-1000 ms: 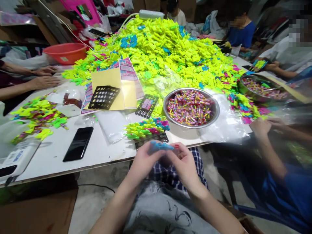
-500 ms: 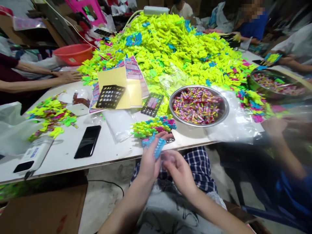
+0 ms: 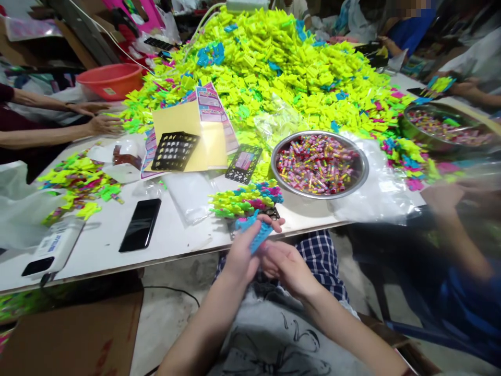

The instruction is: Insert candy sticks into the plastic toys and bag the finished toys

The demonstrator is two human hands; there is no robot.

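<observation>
My left hand is wrapped round a blue plastic toy piece, held just over the table's front edge. Against the lower end of that piece, my right hand is closed in a pinch; a bit of pink or red shows at its fingertips, too small to name. Directly beyond the hands lies a stack of yellow, green, pink and blue toy pieces. A black perforated card is partly hidden under the stack and my fingers. Farther right stands a metal bowl of small wrapped candy-like tubes.
A large heap of yellow-green pieces fills the table's back. Leftward lie a black phone, a white device and a smaller pile. A red basin stands behind. Co-workers' hands reach in from both sides.
My right hand has come up closer to the blue piece, its fingers now at the lower end. The view has tipped slightly downward. The co-worker's hands at left have shifted apart.
</observation>
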